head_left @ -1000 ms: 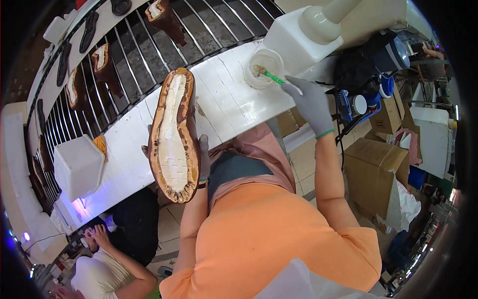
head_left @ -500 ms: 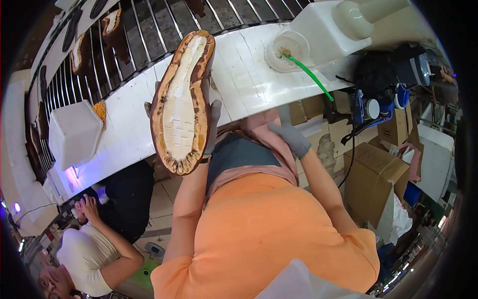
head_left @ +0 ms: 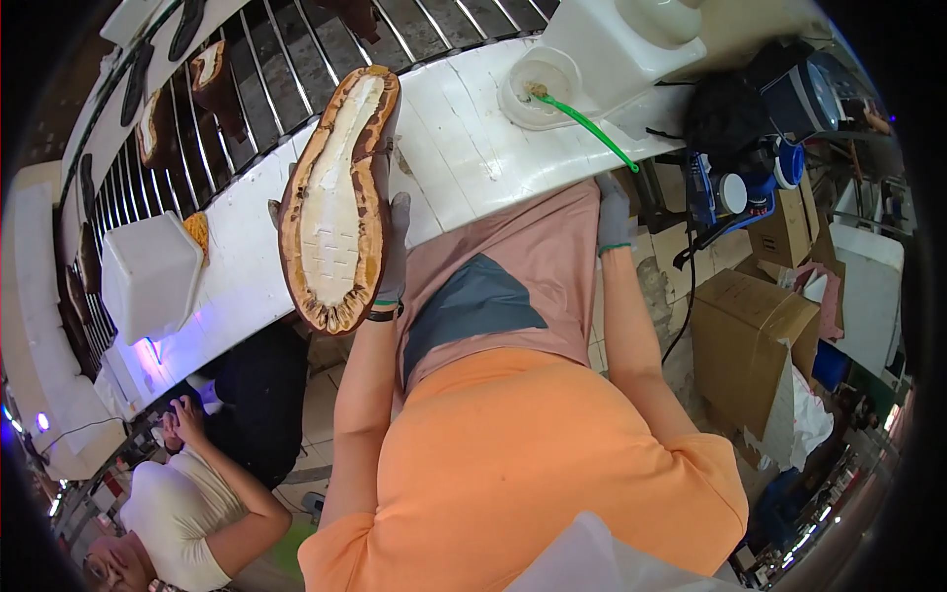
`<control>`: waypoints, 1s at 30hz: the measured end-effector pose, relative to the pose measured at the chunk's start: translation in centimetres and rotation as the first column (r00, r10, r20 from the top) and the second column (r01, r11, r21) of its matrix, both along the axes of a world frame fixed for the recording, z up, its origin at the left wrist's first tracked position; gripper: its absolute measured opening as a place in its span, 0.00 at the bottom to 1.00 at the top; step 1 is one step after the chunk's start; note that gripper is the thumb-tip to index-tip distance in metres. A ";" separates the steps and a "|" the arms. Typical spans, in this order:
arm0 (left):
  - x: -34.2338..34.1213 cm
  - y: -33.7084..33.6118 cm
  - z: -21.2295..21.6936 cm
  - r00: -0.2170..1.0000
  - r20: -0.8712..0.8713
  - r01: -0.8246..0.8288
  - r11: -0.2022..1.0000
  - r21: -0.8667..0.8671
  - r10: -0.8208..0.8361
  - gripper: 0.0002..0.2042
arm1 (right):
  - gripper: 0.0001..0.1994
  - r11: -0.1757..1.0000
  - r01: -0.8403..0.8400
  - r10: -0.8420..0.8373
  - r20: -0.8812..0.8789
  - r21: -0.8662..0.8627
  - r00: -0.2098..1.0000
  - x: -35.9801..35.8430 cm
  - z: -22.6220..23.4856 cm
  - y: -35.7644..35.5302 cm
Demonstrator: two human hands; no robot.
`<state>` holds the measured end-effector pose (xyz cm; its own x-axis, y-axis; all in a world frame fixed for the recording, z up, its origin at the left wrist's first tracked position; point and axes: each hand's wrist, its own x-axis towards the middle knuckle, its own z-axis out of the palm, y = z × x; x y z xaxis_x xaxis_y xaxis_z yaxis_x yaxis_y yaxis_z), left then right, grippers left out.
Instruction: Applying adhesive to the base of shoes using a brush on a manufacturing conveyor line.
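Note:
A brown leather shoe [head_left: 332,232] is held sole side up over the table's front edge. Its bare underside shows a pale centre, a rough tan rim and gathered pleats at the heel or toe end nearest me. My left hand [head_left: 397,247], in a grey glove, grips it from beneath; fingertips show on one side and the thumb on the other, the palm being hidden. On the right, my right hand [head_left: 614,219], also gloved in grey, is at the side edge of a pink apron [head_left: 503,232] with a dark teal patch. The cloth is spread up to that hand; its fingertips are partly hidden.
A white table [head_left: 464,158] runs along a metal-bar rack [head_left: 286,59] carrying other shoes. On it stand a small clear dish [head_left: 523,104] with a green-handled brush [head_left: 592,133] and a white container [head_left: 148,276]. Another person [head_left: 187,503] sits at left. Cardboard boxes [head_left: 755,335] stand at right.
My right hand has moved right and away from me, and the bunched apron is now spread out flat. The shoe in my left hand has shifted slightly left in the picture.

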<state>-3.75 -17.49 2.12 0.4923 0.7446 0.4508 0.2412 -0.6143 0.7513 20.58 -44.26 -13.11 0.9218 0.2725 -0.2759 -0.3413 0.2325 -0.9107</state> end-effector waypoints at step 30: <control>-1.0 -2.3 0.4 0.957 -0.286 0.045 0.999 0.016 -0.039 0.37 | 0.08 0.274 0.301 0.762 0.397 -0.913 0.512 0.3 22.2 11.3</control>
<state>-4.77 -19.75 2.53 0.6335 0.7120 0.3029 0.4175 -0.6441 0.6409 20.85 -32.97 9.09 0.7757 0.6150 0.1420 0.6283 -0.7308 -0.2670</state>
